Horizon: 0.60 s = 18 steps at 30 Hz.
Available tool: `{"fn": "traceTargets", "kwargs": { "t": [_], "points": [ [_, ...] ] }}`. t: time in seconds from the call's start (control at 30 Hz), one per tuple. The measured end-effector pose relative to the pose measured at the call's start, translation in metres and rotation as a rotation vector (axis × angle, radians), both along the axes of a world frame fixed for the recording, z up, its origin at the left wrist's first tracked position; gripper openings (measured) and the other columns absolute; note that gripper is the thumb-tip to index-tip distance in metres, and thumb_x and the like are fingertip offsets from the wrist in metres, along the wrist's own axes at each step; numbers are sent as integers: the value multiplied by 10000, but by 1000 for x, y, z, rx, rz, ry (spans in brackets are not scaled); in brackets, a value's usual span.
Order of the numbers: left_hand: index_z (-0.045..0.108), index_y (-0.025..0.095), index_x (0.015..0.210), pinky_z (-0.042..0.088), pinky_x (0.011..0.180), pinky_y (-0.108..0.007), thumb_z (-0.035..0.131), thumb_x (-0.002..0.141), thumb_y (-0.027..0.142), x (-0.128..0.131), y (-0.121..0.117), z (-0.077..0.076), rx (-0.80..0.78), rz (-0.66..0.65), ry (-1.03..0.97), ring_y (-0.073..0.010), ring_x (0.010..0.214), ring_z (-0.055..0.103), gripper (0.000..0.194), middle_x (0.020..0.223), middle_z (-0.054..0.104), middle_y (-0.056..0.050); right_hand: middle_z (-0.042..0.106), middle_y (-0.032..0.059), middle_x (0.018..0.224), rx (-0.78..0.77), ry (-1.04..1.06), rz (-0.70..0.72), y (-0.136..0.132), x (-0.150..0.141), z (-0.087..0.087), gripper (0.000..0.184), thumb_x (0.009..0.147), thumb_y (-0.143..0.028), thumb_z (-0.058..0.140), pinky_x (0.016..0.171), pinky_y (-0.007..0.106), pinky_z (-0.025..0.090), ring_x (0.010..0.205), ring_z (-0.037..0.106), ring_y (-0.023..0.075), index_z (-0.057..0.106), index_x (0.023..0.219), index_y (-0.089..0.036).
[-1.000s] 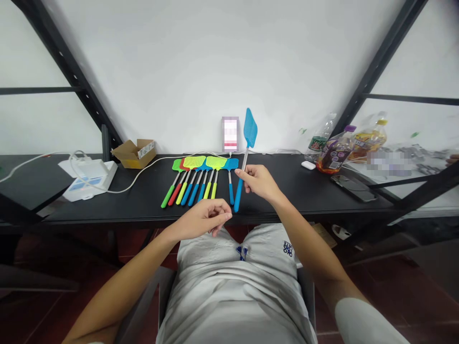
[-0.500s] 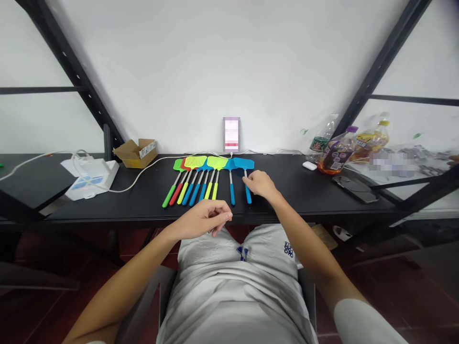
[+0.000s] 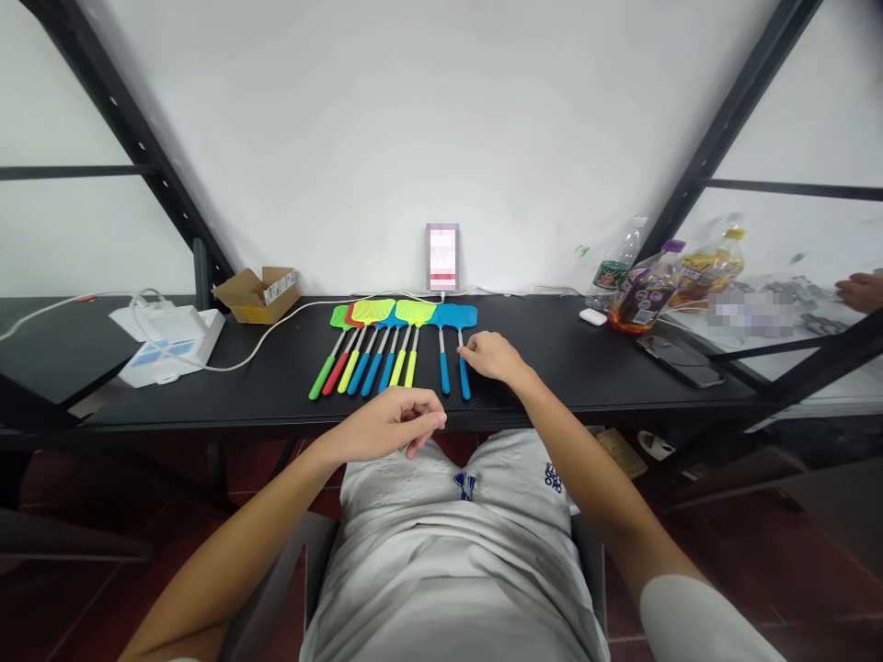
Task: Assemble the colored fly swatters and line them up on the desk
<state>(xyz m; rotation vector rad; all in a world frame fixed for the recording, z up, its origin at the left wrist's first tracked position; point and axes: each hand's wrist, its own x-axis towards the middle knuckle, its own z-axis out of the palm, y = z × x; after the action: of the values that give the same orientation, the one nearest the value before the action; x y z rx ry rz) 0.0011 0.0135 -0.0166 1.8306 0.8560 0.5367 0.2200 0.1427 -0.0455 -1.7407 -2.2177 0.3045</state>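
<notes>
Several fly swatters lie in a row on the black table, heads toward the wall and handles toward me. At the row's right end my right hand (image 3: pixel 492 356) pinches a blue fly swatter (image 3: pixel 464 368) near the top of its handle. Its head overlaps that of another blue fly swatter (image 3: pixel 444 372) beside it. Further left, yellow (image 3: pixel 411 368), blue, red (image 3: pixel 336 374) and green (image 3: pixel 322 377) swatters lie with overlapping heads. My left hand (image 3: pixel 396 421) hovers at the table's front edge, fingers loosely curled and holding nothing; it hides some handle ends.
A phone (image 3: pixel 442 257) leans on the wall, with a white cable. An opened cardboard box (image 3: pixel 262 296) and a white case (image 3: pixel 172 345) are at left. Bottles (image 3: pixel 645 294), an earbud case (image 3: pixel 592 317) and a dark phone (image 3: pixel 680 361) are at right. Another person's hand (image 3: pixel 862 291) shows far right.
The rightmost blue fly swatter has slid left with my right hand, closer to its blue neighbour. My left hand has stayed put. Another person's hand shows more at the far right.
</notes>
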Motion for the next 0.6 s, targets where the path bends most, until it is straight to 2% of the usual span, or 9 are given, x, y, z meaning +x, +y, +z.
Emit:
{"fn": "traceTargets", "kwargs": {
  "t": [0.17,0.27,0.37,0.43,0.5,0.6],
  "points": [
    [619,167,875,432,534,-221,530,953,361,-1,-1,3,15,2,32,-97,537,551,227,635,575,25,743,96,1036,19,-2,21,-1,-1,1,279,911,-452,561,717,286,442,943,677,250,702,965,-218],
    [615,173,889,463,579,-233,520,961,397,-7,1,9,96,69,55,-113,585,576,253,652,588,18,739,103,1038,19,-11,31,-2,-1,1,298,917,-462,551,703,284,431,932,673,249,694,991,-212],
    [622,180,916,498,660,-256,532,948,422,-22,10,17,306,287,100,-144,700,623,260,763,651,-16,737,98,1040,34,-13,51,-2,-1,1,307,925,-471,536,688,283,420,921,670,248,685,1024,-222],
    [636,185,945,504,745,-284,553,927,432,-37,21,18,527,521,206,-178,820,646,262,893,685,-46,737,97,1042,36,-14,57,-2,-1,1,311,929,-472,531,690,283,421,926,670,250,684,1042,-227],
    [638,174,1013,506,831,-327,544,916,448,-54,35,14,676,713,350,-223,922,650,305,996,688,-81,737,98,1044,33,-16,60,-3,-1,1,315,931,-473,530,695,283,424,941,670,255,685,1057,-230],
    [605,134,1191,477,960,-424,510,905,496,-76,57,-3,681,858,639,-310,1066,624,471,1135,644,-156,738,93,1039,38,-20,62,-4,-1,1,317,932,-477,527,694,287,425,952,672,265,686,1072,-242]
  ]
}}
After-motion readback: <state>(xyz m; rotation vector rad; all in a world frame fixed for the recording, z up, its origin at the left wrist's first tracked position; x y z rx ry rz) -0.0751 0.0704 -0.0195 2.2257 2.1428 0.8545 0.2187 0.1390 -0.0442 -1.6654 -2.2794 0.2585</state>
